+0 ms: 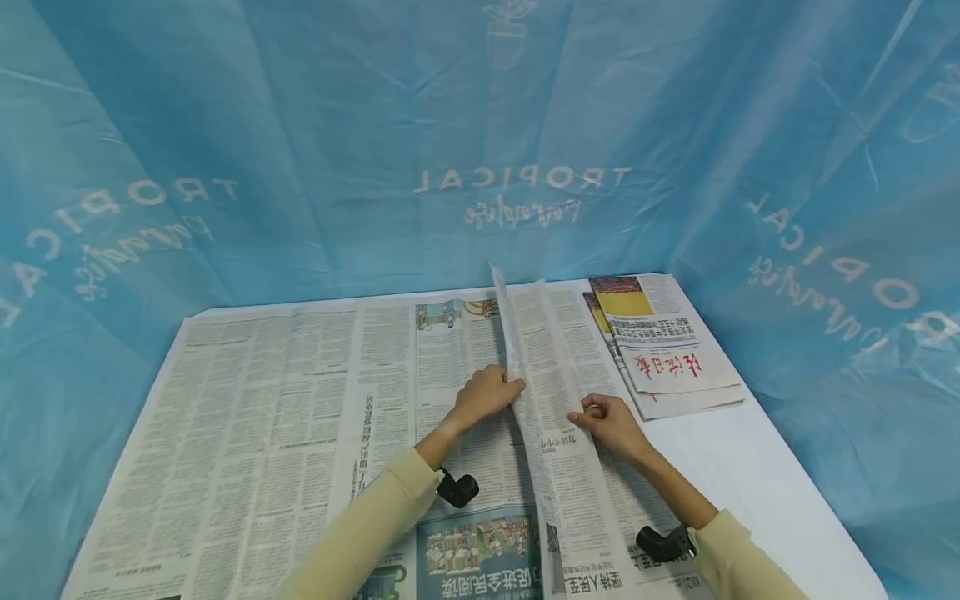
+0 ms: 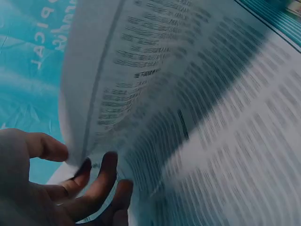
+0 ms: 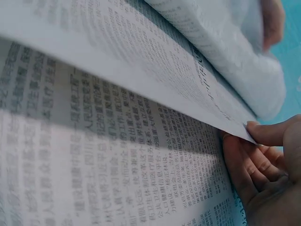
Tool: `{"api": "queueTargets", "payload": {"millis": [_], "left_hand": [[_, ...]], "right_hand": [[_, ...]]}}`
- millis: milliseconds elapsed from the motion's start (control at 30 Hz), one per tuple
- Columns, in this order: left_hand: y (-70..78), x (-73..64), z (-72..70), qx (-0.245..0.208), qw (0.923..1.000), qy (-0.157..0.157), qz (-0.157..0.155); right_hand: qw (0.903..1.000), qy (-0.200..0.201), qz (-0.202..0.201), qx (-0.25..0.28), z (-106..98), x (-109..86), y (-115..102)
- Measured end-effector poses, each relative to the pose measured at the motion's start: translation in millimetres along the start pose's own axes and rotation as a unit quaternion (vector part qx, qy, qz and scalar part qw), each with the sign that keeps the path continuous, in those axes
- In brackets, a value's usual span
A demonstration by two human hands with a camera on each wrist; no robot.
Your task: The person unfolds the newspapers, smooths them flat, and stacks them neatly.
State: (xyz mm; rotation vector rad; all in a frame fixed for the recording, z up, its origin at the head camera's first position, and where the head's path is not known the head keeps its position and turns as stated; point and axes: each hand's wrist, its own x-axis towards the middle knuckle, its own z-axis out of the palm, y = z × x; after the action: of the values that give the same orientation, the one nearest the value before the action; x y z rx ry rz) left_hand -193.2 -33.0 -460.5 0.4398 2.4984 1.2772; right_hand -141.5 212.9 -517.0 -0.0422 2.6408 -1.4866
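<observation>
A newspaper (image 1: 292, 400) is spread over the white surface (image 1: 757, 483), with a page (image 1: 551, 375) folded back on its right half and raised along the left side. That raised side appears to be gripped by the left hand (image 1: 486, 393), though the left wrist view is blurred. The page's right edge is pinched by the right hand (image 1: 611, 425). Overlapping folded papers (image 1: 671, 342) are placed beyond, near the blue sheeting (image 1: 360, 167).
</observation>
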Motion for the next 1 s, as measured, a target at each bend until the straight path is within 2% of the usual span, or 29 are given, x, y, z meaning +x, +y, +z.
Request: {"api": "queueTargets", "payload": {"millis": [167, 333, 533, 667, 767, 1000], "left_hand": [[-18.2, -5.8, -13.6, -0.043, 0.9984, -0.006, -0.037], [-34.1, -9.8, -20.9, -0.072, 0.9961, 0.001, -0.051], [-45.3, -18.9, -35.9, -0.047, 0.9978, 0.020, -0.042], [-54.2, -26.7, -49.8, -0.066, 0.9968, 0.031, -0.031], [-62.6, -33.4, -62.1, -0.059, 0.9966, 0.040, -0.041], [-89.5, -55.2, -93.2, -0.011, 0.9966, 0.040, -0.070]], "right_hand": [[1.0000, 0.004, 0.002, -0.005, -2.1, 0.5, -1.4], [0.9999, 0.009, 0.005, 0.012, -3.1, 0.1, -3.8], [1.0000, 0.002, 0.000, 0.007, -7.4, 2.7, -2.1], [0.9997, 0.014, -0.007, -0.017, -9.7, 6.0, -1.9], [0.9993, 0.020, -0.003, -0.033, -9.2, 7.2, -2.9], [0.9981, 0.033, 0.014, -0.050, -8.9, 6.5, -2.6]]}}
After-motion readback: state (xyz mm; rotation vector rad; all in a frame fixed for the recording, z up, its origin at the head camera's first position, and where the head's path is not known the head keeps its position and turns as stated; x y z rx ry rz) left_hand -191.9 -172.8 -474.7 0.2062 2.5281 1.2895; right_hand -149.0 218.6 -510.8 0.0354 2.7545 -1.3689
